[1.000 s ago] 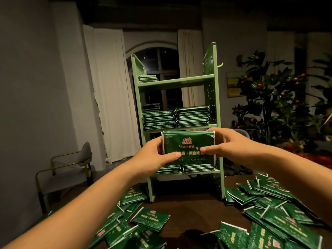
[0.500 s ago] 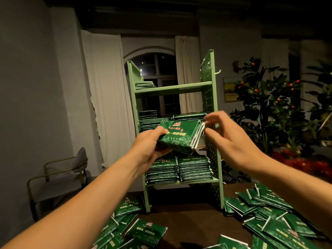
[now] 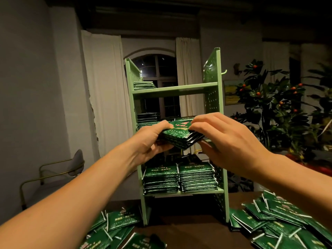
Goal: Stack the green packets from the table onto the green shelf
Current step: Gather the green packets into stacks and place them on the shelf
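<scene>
A small bundle of green packets (image 3: 179, 135) lies almost flat in front of the middle level of the green shelf (image 3: 175, 90). My left hand (image 3: 149, 142) grips its left end, thumb on top. My right hand (image 3: 224, 139) holds the right end, fingers curled over the top and thumb beneath. Packet stacks (image 3: 179, 178) fill the bottom level, more stacks (image 3: 147, 117) sit on the middle level behind my hands, and a short stack (image 3: 143, 85) lies on the top level at the left. Loose packets (image 3: 280, 223) cover the table at right and at front left (image 3: 115, 229).
The shelf stands on a dark wooden table (image 3: 186, 229). A potted plant with orange fruit (image 3: 269, 105) is at the right, close to the shelf. A chair with a brass frame (image 3: 59, 169) stands at the left by the wall. White curtains hang behind.
The bundle went from upright and facing me to lying flat, and both hands carried it up to the shelf's middle level. My right hand closed back onto its right end.
</scene>
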`<move>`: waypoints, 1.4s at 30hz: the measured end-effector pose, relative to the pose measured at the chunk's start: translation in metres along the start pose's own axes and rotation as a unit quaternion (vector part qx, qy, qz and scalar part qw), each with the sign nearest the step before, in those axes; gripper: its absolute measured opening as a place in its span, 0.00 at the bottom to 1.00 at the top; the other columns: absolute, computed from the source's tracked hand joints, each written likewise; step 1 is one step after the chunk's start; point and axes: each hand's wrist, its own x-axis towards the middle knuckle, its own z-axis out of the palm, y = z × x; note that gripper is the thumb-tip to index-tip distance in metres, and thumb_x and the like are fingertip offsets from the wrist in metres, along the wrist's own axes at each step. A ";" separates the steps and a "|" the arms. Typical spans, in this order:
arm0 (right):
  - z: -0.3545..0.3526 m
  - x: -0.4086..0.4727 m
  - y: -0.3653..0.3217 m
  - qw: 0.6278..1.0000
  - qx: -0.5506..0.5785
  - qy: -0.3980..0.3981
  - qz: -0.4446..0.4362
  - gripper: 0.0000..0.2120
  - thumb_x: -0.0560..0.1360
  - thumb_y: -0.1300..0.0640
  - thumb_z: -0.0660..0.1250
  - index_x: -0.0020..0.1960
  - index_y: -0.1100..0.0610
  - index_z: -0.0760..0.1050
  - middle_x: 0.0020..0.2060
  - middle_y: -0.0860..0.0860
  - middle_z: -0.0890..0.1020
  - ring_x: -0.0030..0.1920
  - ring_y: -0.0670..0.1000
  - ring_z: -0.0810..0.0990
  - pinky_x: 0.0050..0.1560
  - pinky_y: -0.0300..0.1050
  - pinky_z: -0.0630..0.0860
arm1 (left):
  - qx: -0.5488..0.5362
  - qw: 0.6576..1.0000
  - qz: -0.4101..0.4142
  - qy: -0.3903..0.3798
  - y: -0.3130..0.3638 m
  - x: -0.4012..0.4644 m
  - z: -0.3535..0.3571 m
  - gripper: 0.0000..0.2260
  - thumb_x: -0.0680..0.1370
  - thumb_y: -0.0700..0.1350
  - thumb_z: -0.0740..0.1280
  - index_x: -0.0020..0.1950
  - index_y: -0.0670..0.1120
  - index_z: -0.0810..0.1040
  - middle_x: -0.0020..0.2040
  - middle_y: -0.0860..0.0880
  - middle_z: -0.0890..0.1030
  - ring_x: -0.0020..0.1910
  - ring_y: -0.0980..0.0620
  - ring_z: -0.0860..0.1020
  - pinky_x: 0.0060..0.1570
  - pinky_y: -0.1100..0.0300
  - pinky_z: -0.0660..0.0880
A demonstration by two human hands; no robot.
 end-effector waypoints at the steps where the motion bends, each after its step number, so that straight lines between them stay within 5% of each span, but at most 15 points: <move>1: 0.001 0.001 0.002 1.000 0.000 -0.003 -0.004 0.16 0.76 0.62 0.66 0.63 0.61 0.72 0.58 0.57 0.80 0.56 0.57 0.78 0.52 0.53 0.80 | -0.003 1.000 0.002 -0.004 0.000 0.002 0.000 0.04 0.80 0.40 0.68 0.50 0.40 0.77 0.30 0.48 0.83 0.30 0.55 0.82 0.33 0.62 0.81; 4: 0.004 0.007 0.013 1.000 -0.011 0.012 0.004 0.15 0.75 0.60 0.66 0.61 0.61 0.74 0.55 0.56 0.81 0.53 0.56 0.80 0.49 0.53 0.81 | -0.012 0.999 0.049 0.011 0.001 0.013 -0.005 0.09 0.84 0.45 0.61 0.51 0.41 0.76 0.34 0.47 0.84 0.36 0.52 0.83 0.38 0.56 0.83; 6: 0.004 0.017 0.023 0.997 -0.025 0.057 0.055 0.15 0.74 0.60 0.66 0.59 0.61 0.75 0.52 0.56 0.82 0.50 0.56 0.80 0.46 0.55 0.81 | 0.163 0.968 0.162 0.097 0.001 0.028 -0.017 0.13 0.85 0.44 0.56 0.49 0.43 0.77 0.38 0.47 0.82 0.39 0.51 0.81 0.42 0.55 0.78; 8: 0.007 0.027 0.033 0.988 -0.037 0.093 0.120 0.14 0.72 0.61 0.69 0.58 0.61 0.75 0.50 0.55 0.81 0.47 0.56 0.79 0.42 0.55 0.80 | 0.445 0.830 0.300 0.154 -0.002 0.041 -0.031 0.12 0.84 0.42 0.56 0.55 0.45 0.79 0.50 0.48 0.82 0.49 0.51 0.79 0.51 0.55 0.76; 10: 0.017 0.036 0.039 0.986 -0.064 0.079 0.135 0.15 0.71 0.62 0.72 0.57 0.60 0.76 0.48 0.55 0.81 0.46 0.57 0.79 0.42 0.54 0.79 | 0.614 0.699 0.343 0.129 -0.003 0.049 -0.038 0.15 0.82 0.41 0.58 0.67 0.45 0.75 0.62 0.48 0.79 0.62 0.49 0.74 0.64 0.52 0.72; 13: 0.039 0.050 0.047 0.989 -0.103 0.013 0.109 0.17 0.70 0.62 0.73 0.57 0.59 0.76 0.48 0.55 0.81 0.45 0.56 0.78 0.41 0.48 0.76 | 0.724 0.616 0.297 0.085 -0.005 0.064 -0.042 0.20 0.79 0.43 0.61 0.72 0.44 0.70 0.70 0.46 0.73 0.70 0.46 0.69 0.72 0.53 0.62; 18: 0.070 0.072 0.056 0.984 -0.131 -0.043 0.109 0.20 0.69 0.63 0.74 0.60 0.59 0.76 0.50 0.56 0.81 0.47 0.57 0.79 0.44 0.51 0.76 | 0.754 0.615 0.225 0.051 -0.009 0.078 -0.049 0.20 0.78 0.43 0.62 0.70 0.42 0.69 0.70 0.44 0.72 0.69 0.44 0.69 0.70 0.51 0.66; 25: 0.102 0.095 0.064 0.976 -0.138 -0.104 0.132 0.22 0.76 0.61 0.68 0.69 0.55 0.70 0.59 0.53 0.78 0.57 0.55 0.76 0.52 0.48 0.74 | 0.753 0.600 0.265 0.049 -0.015 0.085 -0.058 0.24 0.76 0.43 0.62 0.73 0.44 0.67 0.69 0.47 0.72 0.69 0.46 0.69 0.72 0.54 0.63; 37: 0.126 0.119 0.073 0.964 -0.075 -0.209 0.149 0.17 0.77 0.60 0.70 0.66 0.55 0.76 0.59 0.54 0.80 0.58 0.57 0.80 0.54 0.49 0.79 | 0.758 0.587 0.282 0.041 -0.020 0.084 -0.063 0.31 0.76 0.43 0.62 0.80 0.44 0.59 0.75 0.48 0.67 0.75 0.48 0.63 0.77 0.55 0.56; 42: 0.109 0.105 0.058 0.980 -0.070 -0.119 0.142 0.11 0.80 0.60 0.63 0.60 0.55 0.79 0.54 0.51 0.80 0.54 0.52 0.79 0.46 0.43 0.77 | 0.746 0.593 0.300 0.046 -0.023 0.086 -0.067 0.29 0.74 0.43 0.63 0.76 0.44 0.64 0.72 0.48 0.70 0.72 0.48 0.66 0.76 0.54 0.59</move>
